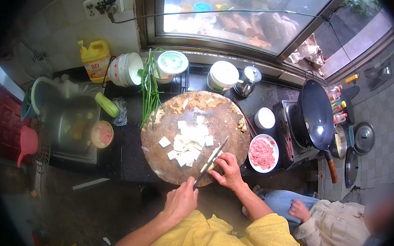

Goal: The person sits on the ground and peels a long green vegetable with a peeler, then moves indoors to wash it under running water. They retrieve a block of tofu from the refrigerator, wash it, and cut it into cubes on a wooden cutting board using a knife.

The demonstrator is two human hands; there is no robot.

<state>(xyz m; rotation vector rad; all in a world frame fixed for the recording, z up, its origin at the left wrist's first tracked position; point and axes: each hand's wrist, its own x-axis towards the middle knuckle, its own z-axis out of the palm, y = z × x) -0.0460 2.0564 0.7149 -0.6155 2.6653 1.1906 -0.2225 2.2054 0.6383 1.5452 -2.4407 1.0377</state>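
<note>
My left hand (180, 198) grips the handle of a kitchen knife (211, 161), whose blade points up and right over the round wooden chopping board (160, 154). My right hand (228, 171) holds a pale piece of food (213, 163) against the board, its fingertips close beside the blade. Left of the knife lies a loose pile of white, tofu-like pieces (190, 138), with one piece (164, 141) apart from it. Small knobs of ginger (242, 125) rest near the board's right edge. Long green onions (149, 92) hang over its upper left edge.
To the right are a bowl of raw minced meat (263, 153), a white cup (264, 118) and a wok (315, 114) on a stove. On the left, a small bowl (102, 134) stands by the sink (68, 127). Another person (330, 225) is close at the lower right.
</note>
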